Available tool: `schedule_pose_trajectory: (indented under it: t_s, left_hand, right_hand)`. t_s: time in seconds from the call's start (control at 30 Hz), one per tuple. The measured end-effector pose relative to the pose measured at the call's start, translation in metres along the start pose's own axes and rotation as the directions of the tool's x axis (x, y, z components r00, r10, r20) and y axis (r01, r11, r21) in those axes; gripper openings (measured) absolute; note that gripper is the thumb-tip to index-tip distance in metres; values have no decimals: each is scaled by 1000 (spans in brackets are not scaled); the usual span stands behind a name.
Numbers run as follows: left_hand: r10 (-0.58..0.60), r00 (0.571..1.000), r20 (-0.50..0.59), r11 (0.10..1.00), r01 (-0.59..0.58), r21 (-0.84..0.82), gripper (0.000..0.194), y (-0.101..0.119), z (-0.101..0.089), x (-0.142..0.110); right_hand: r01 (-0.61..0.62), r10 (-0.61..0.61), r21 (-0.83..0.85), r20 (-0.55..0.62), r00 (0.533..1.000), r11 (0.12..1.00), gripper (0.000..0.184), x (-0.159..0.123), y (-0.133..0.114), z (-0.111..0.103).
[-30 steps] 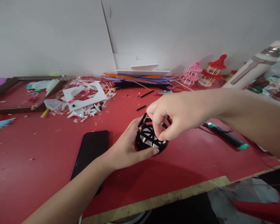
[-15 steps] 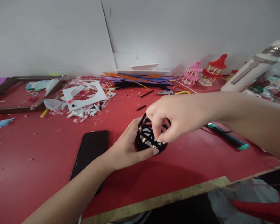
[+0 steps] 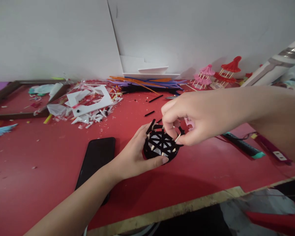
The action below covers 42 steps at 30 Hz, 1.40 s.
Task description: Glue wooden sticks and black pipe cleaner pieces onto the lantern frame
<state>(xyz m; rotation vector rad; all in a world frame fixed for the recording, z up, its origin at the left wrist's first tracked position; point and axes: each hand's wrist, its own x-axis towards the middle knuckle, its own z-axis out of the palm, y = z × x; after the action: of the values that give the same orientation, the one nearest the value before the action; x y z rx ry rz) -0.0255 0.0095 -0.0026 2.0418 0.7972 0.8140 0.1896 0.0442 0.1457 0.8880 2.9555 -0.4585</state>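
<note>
My left hand (image 3: pixel 134 154) is wrapped round the left side of a round black craft piece (image 3: pixel 162 139), thumb along its near rim. The piece looks made of fuzzy black strips, crossed like spokes over a white base, with short pale pegs standing round its edge. Above its right side, my right hand (image 3: pixel 184 123) is closed in a pinch, thumb and forefinger on a small pale stick (image 3: pixel 178 137). The hand covers part of the far right rim. Short black strips (image 3: pixel 149 113) lie just beyond the piece.
Left of my left hand lies a black phone (image 3: pixel 97 160). Behind are white foam scraps (image 3: pixel 93 105), bundled coloured pipe cleaners (image 3: pixel 147 84) and small pink (image 3: pixel 204 77) and red (image 3: pixel 229 70) pagoda models. A glue gun (image 3: pixel 270 149) and a black-and-green tool (image 3: pixel 244 146) lie right.
My right hand has moved from over the middle of the black piece to its right side, uncovering the crossed strips. The left hand still holds the piece.
</note>
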Motion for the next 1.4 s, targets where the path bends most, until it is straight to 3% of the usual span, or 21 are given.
schedule_pose_trajectory:
  t_s: [0.1, 0.37, 0.8, 0.97, 1.13, 1.4]
  left_hand:
    - [25, 999, -22, 1000, -25, 3, 84, 0, 0, -1]
    - [60, 998, -17, 996, -59, 64, 80, 4, 0, 1]
    - [54, 998, -8, 996, -54, 72, 79, 4, -1, 1]
    - [62, 998, -8, 996, -61, 59, 77, 5, -1, 2]
    - [50, 998, -40, 999, -50, 8, 80, 4, 1, 0]
    - [48, 999, -21, 999, -47, 23, 80, 3, 0, 1]
  right_hand:
    - [-35, 34, 7, 79, 996, 999, 15, -14, -3, 2]
    - [-36, 30, -61, -102, 994, 997, 10, -41, -11, 30]
    - [10, -7, 30, -107, 994, 1000, 2, -42, -1, 35]
    - [52, -48, 37, -108, 993, 998, 12, -40, -1, 35]
    - [52, -42, 66, -152, 987, 996, 10, -40, 2, 33]
    - [98, -98, -6, -154, 983, 995, 16, -39, 3, 36]
